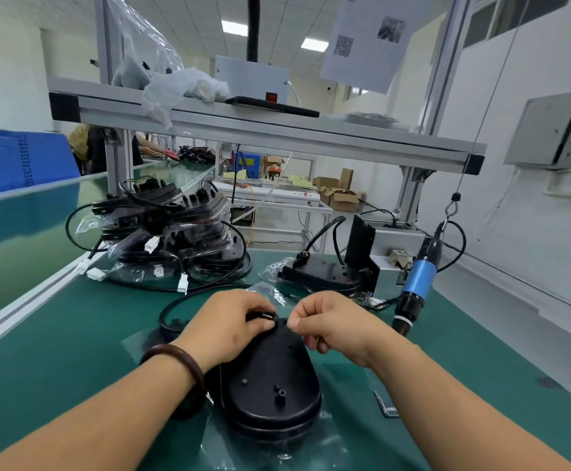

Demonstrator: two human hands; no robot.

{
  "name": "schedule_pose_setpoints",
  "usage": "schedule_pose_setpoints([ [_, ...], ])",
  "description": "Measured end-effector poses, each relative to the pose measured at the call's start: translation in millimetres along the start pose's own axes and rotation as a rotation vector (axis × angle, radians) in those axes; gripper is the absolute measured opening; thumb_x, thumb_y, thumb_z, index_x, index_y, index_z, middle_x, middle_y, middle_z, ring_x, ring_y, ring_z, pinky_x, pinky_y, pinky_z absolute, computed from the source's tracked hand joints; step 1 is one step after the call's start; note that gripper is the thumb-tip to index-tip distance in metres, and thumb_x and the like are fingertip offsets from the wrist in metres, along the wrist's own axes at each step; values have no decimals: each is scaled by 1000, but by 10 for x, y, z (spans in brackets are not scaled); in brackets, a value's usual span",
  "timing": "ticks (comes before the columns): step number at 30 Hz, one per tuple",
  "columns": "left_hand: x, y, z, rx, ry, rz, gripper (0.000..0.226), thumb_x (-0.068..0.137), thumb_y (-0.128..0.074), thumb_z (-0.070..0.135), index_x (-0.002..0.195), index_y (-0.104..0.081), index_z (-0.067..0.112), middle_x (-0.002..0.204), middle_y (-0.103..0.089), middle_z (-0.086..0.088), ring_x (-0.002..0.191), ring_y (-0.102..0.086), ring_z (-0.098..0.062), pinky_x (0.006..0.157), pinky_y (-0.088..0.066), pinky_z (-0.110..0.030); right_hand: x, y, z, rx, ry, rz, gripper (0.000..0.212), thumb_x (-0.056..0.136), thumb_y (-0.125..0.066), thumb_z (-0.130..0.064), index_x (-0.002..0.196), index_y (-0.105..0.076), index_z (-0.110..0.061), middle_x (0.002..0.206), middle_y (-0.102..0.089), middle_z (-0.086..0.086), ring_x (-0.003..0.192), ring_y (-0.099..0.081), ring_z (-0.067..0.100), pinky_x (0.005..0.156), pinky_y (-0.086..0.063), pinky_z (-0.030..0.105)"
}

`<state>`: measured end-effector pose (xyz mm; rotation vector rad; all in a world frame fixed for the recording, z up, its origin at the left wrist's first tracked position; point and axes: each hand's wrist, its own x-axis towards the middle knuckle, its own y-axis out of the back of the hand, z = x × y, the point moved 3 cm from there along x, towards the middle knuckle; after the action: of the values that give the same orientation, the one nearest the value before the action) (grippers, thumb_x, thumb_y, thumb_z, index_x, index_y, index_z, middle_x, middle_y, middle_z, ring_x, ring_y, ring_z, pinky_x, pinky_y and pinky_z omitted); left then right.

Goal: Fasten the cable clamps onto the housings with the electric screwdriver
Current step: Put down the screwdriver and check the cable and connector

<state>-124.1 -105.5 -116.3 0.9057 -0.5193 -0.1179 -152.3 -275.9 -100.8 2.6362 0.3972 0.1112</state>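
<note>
A black oval housing [270, 385] lies in front of me on a clear plastic bag on the green mat. At its far end my left hand [229, 321] pinches a small black cable clamp [262, 316] where the black cable [175, 309] enters. My right hand [331, 322] is just right of the clamp, its thumb and forefinger pinched together on something too small to make out. The blue electric screwdriver [419, 277] hangs from a cord at the right, tip down, untouched.
A pile of bagged black housings [172, 232] with cables and white connectors sits at the back left. Another housing [324, 273] lies before a black bracket at the back right. A small flat part [387, 404] rests on the mat at the right. An aluminium shelf frame [260, 127] spans overhead.
</note>
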Motion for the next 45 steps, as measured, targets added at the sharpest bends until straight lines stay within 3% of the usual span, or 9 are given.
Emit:
schedule_pose_setpoints([
  [4,-46,-19,11,1,28,12,24,83,-69,34,107,-69,38,106,-67,18,101,-58,-3,90,-42,-18,-55,11,132,-53,-96,25,25,85,-60,-5,65,-61,-19,62,-51,3,50,-45,12,47,-29,24],
  [8,-75,-26,31,3,39,-8,28,88,-63,34,116,-66,35,119,-63,14,111,-56,-7,96,-40,-19,-43,-30,166,-36,-124,35,26,84,-61,-5,61,-62,-19,55,-50,-1,48,-43,13,46,-30,22],
  [14,-101,-39,79,15,28,11,27,91,-58,32,118,-65,32,120,-62,10,114,-54,-10,94,-36,-18,-27,-36,152,-52,-143,27,26,83,-61,-4,61,-62,-18,52,-51,-3,48,-42,12,46,-29,23],
  [26,-141,-53,78,-7,40,21,28,91,-59,28,118,-63,31,121,-60,9,113,-53,-10,91,-32,-15,19,-35,144,-151,-153,7,20,83,-62,-5,65,-62,-14,63,-48,11,52,-42,17,51,-34,27],
  [34,-143,-51,76,6,45,1,31,92,-57,29,122,-60,32,124,-58,7,116,-51,-12,95,-35,-19,11,-43,107,-216,-150,19,11,82,-62,-9,71,-64,-8,65,-50,14,58,-44,22,55,-36,30],
  [37,-176,-6,131,66,9,37,41,92,-55,22,131,-53,32,130,-54,7,123,-46,-16,105,-36,-29,8,-41,94,-228,-167,31,15,81,-62,-12,79,-64,3,65,-50,15,59,-45,23,56,-37,32],
  [40,-258,113,235,43,-36,96,37,90,-51,13,115,-53,40,114,-61,16,110,-54,-12,95,-45,-35,7,-42,71,-208,-192,48,16,81,-58,-11,74,-66,1,57,-46,9,48,-45,18,49,-34,27],
  [43,-387,154,342,-7,-69,26,35,88,-45,9,86,-33,42,95,-64,23,90,-59,-7,82,-50,-37,2,-50,31,-195,-218,60,23,83,-52,-13,65,-66,-9,52,-46,4,43,-44,15,44,-32,23],
  [45,-479,113,398,3,-92,-8,32,89,-43,10,82,-27,37,96,-66,19,87,-59,-9,79,-49,-38,-2,-58,4,-190,-229,64,27,85,-48,-14,65,-65,-8,51,-47,4,41,-45,15,42,-31,24],
])
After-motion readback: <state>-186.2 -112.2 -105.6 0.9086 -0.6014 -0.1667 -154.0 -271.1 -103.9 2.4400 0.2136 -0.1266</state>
